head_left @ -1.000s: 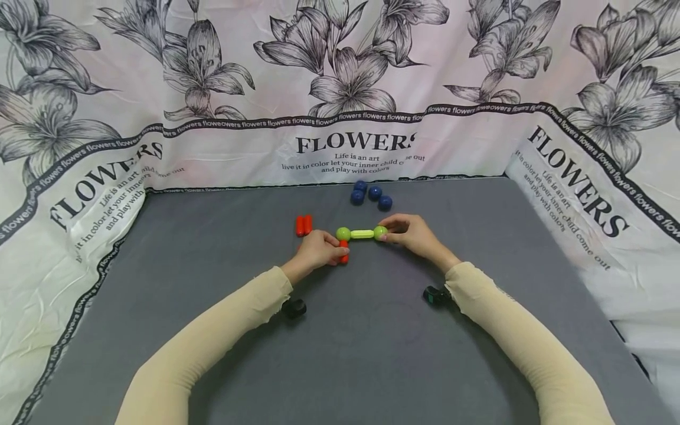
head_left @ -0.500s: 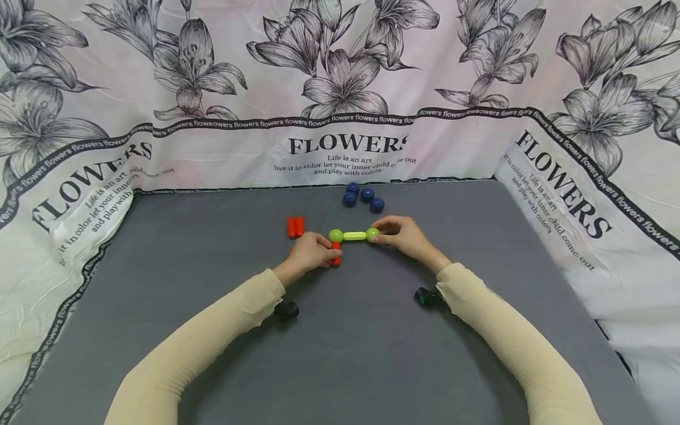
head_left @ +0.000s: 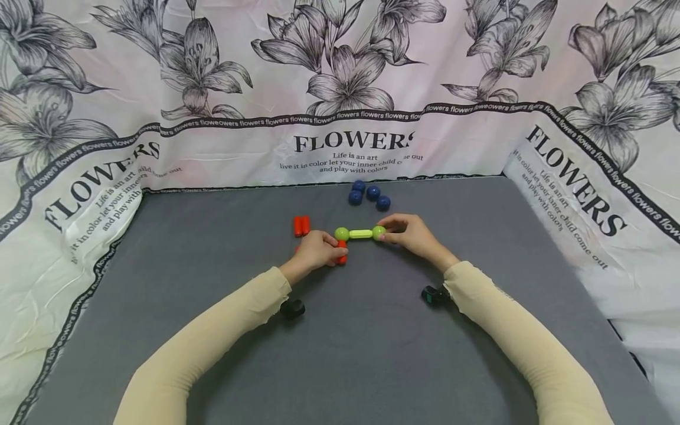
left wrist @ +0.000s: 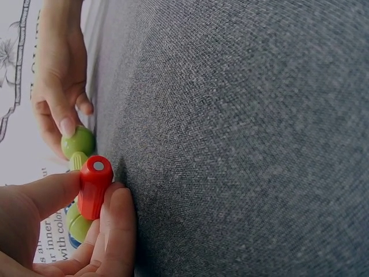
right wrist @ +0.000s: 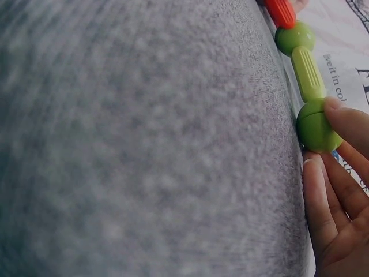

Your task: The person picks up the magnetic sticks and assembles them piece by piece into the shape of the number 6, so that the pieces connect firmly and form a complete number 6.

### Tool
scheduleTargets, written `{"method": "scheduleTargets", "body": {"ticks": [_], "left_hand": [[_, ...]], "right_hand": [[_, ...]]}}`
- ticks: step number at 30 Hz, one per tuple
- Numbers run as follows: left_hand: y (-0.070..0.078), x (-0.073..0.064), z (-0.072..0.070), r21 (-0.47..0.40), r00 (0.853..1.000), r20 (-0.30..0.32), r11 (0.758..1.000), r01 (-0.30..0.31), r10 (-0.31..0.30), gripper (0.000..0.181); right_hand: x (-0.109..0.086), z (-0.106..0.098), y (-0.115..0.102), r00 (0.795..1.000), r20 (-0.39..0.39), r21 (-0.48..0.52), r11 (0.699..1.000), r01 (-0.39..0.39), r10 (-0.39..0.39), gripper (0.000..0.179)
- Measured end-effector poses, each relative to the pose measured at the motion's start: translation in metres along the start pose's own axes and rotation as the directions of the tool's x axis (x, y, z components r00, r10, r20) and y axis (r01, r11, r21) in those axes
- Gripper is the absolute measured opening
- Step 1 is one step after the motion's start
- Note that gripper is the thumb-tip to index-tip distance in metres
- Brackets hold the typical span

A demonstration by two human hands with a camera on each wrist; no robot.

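My left hand (head_left: 317,250) pinches a short red rod (left wrist: 95,187) between thumb and fingers; a pale metallic disc shows on its near end. The rod's far end meets a green ball (head_left: 342,234). From that ball a ribbed yellow-green rod (right wrist: 308,74) runs right to a second green ball (right wrist: 319,126). My right hand (head_left: 411,235) holds this second ball with thumb and fingertips. In the left wrist view, the red rod partly covers the yellow-green rod and the near ball.
Two red rods (head_left: 301,225) lie side by side beyond my left hand, and a bit of red shows beside that hand. Several dark blue balls (head_left: 369,195) sit at the back of the grey table (head_left: 350,354). A flower-printed cloth (head_left: 350,144) hangs behind.
The view shifts slightly left and back again. Both hands keep their hold on the joined pieces, with no visible movement of rods or balls on the table.
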State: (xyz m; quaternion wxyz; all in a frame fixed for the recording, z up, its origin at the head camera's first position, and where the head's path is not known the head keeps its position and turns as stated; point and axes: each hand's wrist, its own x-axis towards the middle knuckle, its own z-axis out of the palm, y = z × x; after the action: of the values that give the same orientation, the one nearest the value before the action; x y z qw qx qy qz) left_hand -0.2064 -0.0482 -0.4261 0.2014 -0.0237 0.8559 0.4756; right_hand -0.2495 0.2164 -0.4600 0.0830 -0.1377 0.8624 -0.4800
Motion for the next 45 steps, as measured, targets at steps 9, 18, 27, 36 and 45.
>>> {"method": "scheduleTargets", "body": {"ticks": [9,18,27,36,45], "left_hand": [[0.003,0.001,0.002,0.000,1.000,0.002,1.000,-0.010,0.010,0.032],[-0.001,-0.001,0.000,0.012,1.000,0.000,1.000,-0.002,0.002,0.037],[-0.003,0.000,-0.005,0.014,1.000,-0.020,1.000,0.013,-0.013,0.036],[0.000,0.001,-0.002,0.000,1.000,0.008,1.000,0.008,-0.008,0.037],[-0.001,0.001,0.000,0.005,1.000,0.003,1.000,-0.007,0.007,0.035]], "right_hand": [[0.000,-0.005,0.001,1.000,0.006,-0.010,1.000,0.021,-0.021,0.037],[0.001,0.001,-0.002,1.000,0.014,-0.007,1.000,-0.005,0.005,0.037],[0.006,0.003,-0.005,0.999,0.038,0.037,0.999,0.010,-0.012,0.036],[0.005,-0.003,-0.003,0.998,0.052,0.032,0.999,-0.020,0.019,0.036],[0.006,-0.010,-0.008,0.999,0.041,0.044,0.999,-0.006,0.004,0.039]]}}
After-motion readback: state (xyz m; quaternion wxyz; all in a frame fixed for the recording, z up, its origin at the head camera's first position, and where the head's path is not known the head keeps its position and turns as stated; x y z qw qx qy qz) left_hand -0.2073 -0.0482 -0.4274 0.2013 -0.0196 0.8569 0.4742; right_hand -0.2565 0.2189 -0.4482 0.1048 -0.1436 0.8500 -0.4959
